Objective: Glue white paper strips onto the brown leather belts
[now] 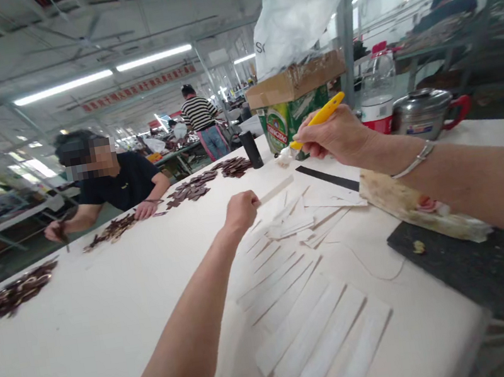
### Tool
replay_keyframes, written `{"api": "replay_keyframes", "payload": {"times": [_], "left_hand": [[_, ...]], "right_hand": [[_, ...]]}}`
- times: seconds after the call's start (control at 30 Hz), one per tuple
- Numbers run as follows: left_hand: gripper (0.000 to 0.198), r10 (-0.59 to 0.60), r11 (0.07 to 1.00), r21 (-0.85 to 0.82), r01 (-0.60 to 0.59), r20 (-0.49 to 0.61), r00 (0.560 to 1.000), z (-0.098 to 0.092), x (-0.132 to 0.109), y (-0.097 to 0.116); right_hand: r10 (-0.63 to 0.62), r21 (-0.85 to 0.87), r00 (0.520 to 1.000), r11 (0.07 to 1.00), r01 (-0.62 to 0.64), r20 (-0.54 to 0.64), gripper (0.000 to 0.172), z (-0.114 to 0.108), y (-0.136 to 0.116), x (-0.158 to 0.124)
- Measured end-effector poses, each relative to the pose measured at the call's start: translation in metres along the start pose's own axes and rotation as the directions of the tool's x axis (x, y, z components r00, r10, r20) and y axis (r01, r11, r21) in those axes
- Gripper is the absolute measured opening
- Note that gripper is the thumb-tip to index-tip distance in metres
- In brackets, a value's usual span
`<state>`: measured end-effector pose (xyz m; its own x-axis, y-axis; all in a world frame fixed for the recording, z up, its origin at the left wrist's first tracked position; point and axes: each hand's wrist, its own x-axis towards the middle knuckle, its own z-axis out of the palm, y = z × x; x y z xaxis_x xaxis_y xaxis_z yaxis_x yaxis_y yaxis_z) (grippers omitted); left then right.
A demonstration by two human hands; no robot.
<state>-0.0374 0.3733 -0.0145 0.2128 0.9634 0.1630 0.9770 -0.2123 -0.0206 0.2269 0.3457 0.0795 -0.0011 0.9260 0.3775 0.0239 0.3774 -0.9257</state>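
My left hand (241, 210) grips the end of a narrow white strip (276, 190), holding it just above the white work table (89, 341). My right hand (330, 138) is shut on a yellow-handled tool (320, 118), whose tip points down near a small white scrap (285, 156). Below my hands, several long white strips (313, 332) lie side by side in rows, with a loose heap of strips (291, 225) beyond them. A black straightedge (327, 178) lies just below my right hand. My right forearm passes above a crumpled printed wrapper (417, 207).
A dark board (482, 283) lies at the table's right edge. Brown leather pieces (192, 188) lie in piles along the table. Across it, a co-worker (119, 181) works. A black cylinder (251, 149), beer carton (294, 121), plastic bottle (378, 92) and steel mug (422, 115) stand behind.
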Motion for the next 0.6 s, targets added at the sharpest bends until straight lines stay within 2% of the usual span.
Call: {"api": "replay_keyframes", "payload": {"times": [0.1, 0.17, 0.23, 0.3, 0.4, 0.5, 0.6], "left_hand": [[0.019, -0.064, 0.996, 0.049, 0.069, -0.099, 0.993, -0.009, -0.025, -0.06], [0.019, -0.069, 0.995, 0.069, 0.077, -0.119, 0.99, -0.002, -0.048, -0.092], [0.023, -0.047, 0.995, 0.077, 0.056, -0.112, 0.993, 0.012, -0.072, -0.112], [0.025, -0.009, 0.997, 0.073, 0.016, -0.091, 0.996, 0.028, -0.092, -0.123], [0.027, 0.064, 0.997, 0.037, -0.062, -0.056, 0.996, 0.044, -0.113, -0.127], [0.03, 0.113, 0.993, -0.015, -0.114, -0.048, 0.992, 0.051, -0.127, -0.128], [0.032, 0.109, 0.991, -0.065, -0.114, -0.071, 0.992, 0.056, -0.135, -0.133]], "right_hand": [[-0.017, 0.001, 1.0, 1.0, 0.017, 0.006, 0.012, 0.019, 0.003, 0.0], [-0.001, -0.012, 0.999, 1.0, 0.002, 0.045, 0.011, 0.037, 0.008, -0.003], [0.015, -0.031, 0.996, 0.999, -0.013, 0.089, 0.009, 0.056, 0.015, -0.005], [0.029, -0.05, 0.991, 0.999, -0.023, 0.128, 0.008, 0.075, 0.024, -0.007], [0.047, -0.077, 0.982, 0.996, -0.033, 0.182, 0.008, 0.103, 0.04, -0.005], [0.065, -0.105, 0.965, 0.994, -0.04, 0.253, 0.008, 0.133, 0.056, -0.002], [0.082, -0.142, 0.935, 0.989, -0.034, 0.344, 0.007, 0.167, 0.069, -0.001]]}}
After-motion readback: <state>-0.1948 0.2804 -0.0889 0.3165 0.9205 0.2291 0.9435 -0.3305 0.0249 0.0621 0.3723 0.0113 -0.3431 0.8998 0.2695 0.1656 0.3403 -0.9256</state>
